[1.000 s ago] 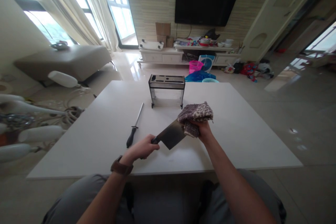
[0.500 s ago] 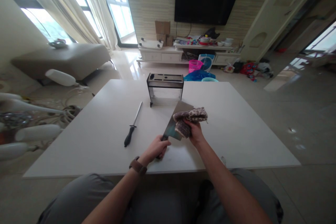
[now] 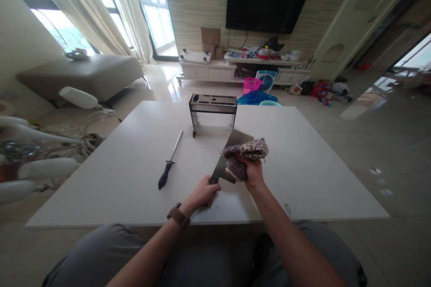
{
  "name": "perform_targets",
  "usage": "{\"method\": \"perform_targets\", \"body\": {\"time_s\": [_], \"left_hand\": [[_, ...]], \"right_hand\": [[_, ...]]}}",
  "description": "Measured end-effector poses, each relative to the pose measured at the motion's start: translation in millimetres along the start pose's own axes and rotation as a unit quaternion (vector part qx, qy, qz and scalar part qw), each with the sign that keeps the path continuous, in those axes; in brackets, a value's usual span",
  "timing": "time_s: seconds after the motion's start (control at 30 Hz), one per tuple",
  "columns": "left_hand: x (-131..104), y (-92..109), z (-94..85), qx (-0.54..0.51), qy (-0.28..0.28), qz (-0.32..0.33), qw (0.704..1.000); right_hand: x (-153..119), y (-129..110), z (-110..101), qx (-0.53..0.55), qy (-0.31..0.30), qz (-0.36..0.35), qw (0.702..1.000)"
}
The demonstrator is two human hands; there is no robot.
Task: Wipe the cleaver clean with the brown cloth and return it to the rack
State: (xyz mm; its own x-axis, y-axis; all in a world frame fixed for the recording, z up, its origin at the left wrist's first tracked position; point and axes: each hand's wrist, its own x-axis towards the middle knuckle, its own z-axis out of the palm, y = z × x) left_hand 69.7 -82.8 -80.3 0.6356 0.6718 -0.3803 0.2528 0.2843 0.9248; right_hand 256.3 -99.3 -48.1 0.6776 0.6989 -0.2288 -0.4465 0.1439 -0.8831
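"So, what does the left hand (image 3: pixel 205 190) have?"

"Its grip is closed round the dark handle of a cleaver (image 3: pixel 241 135), with the blade slanting away over the desk (image 3: pixel 117 166). A brown band (image 3: pixel 179 215) circles that wrist."

"And the right hand (image 3: pixel 253 174)?"

"That grip is clamped on a bunched, speckled cloth (image 3: pixel 247 149), which lies across the middle of the blade. One corner of steel shows beyond it, another nearer the handle."

"Does the blade touch the desk?"

"I can't tell from this view."

"What stands beyond it?"

"A knife holder (image 3: pixel 213 104), upright near the far edge, with slots in its top and clear sides. The far end of the blade is close to its right foot."

"Anything to the left?"

"Yes, a sharpening rod (image 3: pixel 164 175) lies apart from both hands, black handle towards the person, metal tip pointing towards the holder."
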Motion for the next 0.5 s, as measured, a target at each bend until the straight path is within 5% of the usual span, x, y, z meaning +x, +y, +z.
{"method": "perform_targets", "body": {"time_s": [0.27, 0.5], "left_hand": [[-4.0, 0.7, 2.5, 0.037, -0.026, -0.018, 0.999], [-2.2, -1.5, 2.2, -0.025, 0.006, 0.001, 1.0]], "right_hand": [[24.5, -42.7, -13.4, 0.088, 0.068, -0.034, 0.993], [2.4, 1.1, -4.3, 0.011, -0.024, 0.0, 1.0]]}}
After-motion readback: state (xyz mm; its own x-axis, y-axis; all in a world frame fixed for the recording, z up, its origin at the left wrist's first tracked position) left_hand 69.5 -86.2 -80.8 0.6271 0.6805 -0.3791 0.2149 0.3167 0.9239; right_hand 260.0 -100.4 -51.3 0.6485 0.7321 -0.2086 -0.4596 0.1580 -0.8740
